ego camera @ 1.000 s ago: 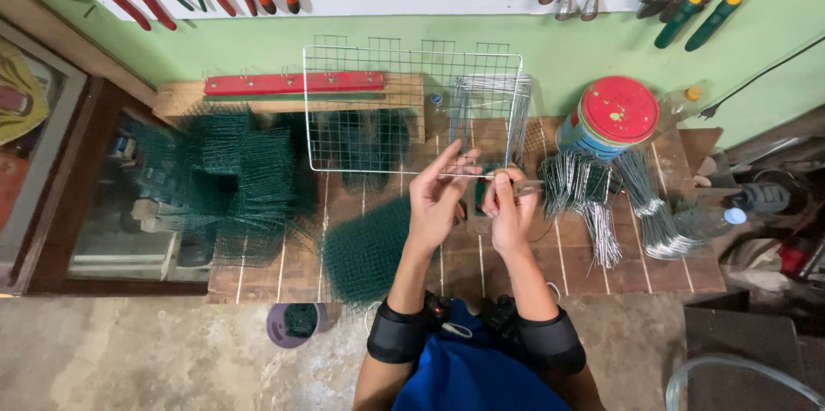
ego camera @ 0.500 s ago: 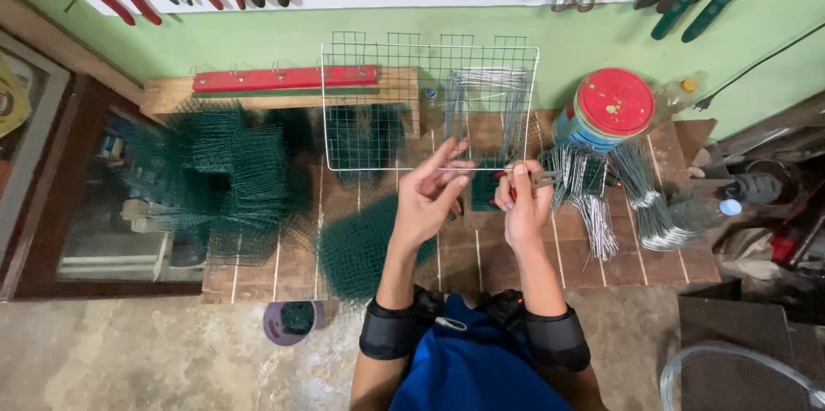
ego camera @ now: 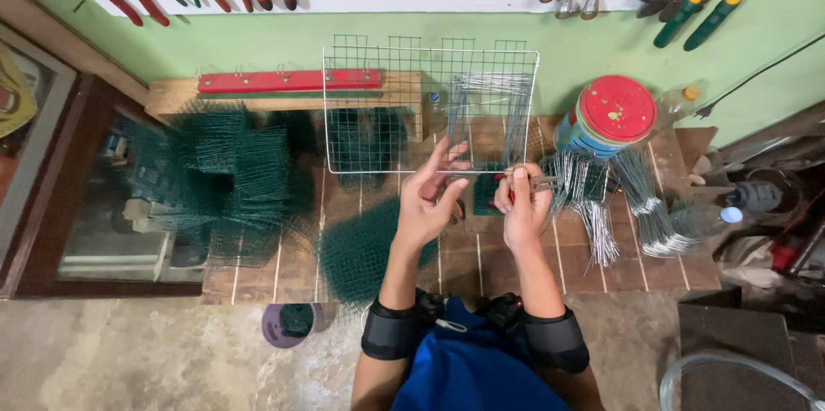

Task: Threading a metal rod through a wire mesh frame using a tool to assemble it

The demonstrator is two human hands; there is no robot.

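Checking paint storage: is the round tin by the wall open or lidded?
Lidded. The round tin has a red lid, splattered with paint, covering its whole top; nothing of the inside shows.

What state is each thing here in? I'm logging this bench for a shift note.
Wire mesh panel: upright, held at its lower edge.
Left hand: open, fingers touching the panel's lower edge.
Right hand: closed on pliers.
Green mesh pieces: heaped.
Red-lidded tub: lid on.
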